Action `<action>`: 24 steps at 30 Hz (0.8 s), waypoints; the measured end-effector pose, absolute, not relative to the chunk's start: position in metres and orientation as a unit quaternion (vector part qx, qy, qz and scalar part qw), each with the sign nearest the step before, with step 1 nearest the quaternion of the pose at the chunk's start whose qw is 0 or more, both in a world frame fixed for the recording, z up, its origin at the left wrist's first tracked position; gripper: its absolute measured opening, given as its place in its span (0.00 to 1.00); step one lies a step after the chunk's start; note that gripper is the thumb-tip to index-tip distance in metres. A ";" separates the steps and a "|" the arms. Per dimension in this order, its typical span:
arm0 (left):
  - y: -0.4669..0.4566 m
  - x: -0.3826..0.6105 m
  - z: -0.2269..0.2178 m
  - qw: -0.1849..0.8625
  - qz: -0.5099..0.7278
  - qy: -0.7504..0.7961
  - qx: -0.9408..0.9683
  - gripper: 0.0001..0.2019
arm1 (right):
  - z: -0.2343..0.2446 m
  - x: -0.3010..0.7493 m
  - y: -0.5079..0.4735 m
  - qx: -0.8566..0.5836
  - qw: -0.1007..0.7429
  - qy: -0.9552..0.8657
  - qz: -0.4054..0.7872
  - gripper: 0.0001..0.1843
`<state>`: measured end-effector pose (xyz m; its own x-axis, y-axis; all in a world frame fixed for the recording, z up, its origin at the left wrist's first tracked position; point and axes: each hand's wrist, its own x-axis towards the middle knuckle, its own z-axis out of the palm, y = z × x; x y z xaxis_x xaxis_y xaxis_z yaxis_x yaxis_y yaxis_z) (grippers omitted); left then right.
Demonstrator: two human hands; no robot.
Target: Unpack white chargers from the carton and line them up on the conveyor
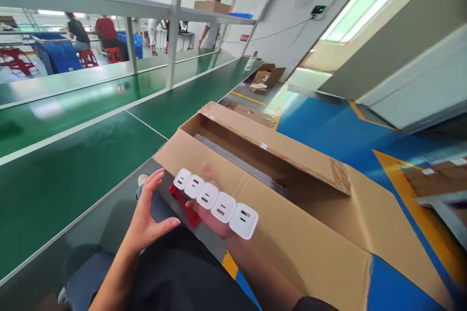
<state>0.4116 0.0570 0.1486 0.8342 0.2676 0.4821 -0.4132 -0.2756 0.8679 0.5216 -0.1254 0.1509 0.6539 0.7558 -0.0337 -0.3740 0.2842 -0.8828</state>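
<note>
A row of several white charger plugs [215,202] rests across my right hand [213,221], which is palm up beneath them and blurred by motion. A red piece [184,204] sits under the row by my right fingers. My left hand [148,214] hovers just left of the row, fingers spread and thumb out, holding nothing. Both hands are over my lap, beside a large open cardboard box [292,223] with clear plastic wrapping [237,160] inside it.
A long green workbench [73,155] runs along the left, with white shelf posts [175,24]. More cardboard boxes [264,77] lie on the floor ahead. People sit and stand far back by blue bins [60,56] and red stools. Blue and yellow floor lies to the right.
</note>
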 end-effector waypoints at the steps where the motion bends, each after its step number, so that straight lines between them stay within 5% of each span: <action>1: 0.056 0.407 0.152 0.611 0.285 -0.049 0.737 0.43 | 0.151 0.513 -0.111 -0.411 0.807 -0.178 0.386 0.51; 9: 0.071 0.364 0.168 0.600 0.348 -0.005 0.720 0.36 | 0.162 0.484 -0.055 -0.240 0.780 -0.179 0.549 0.48; 24: 0.072 0.361 0.172 0.594 0.358 0.008 0.720 0.31 | 0.152 0.486 -0.050 -0.219 0.757 -0.156 0.595 0.49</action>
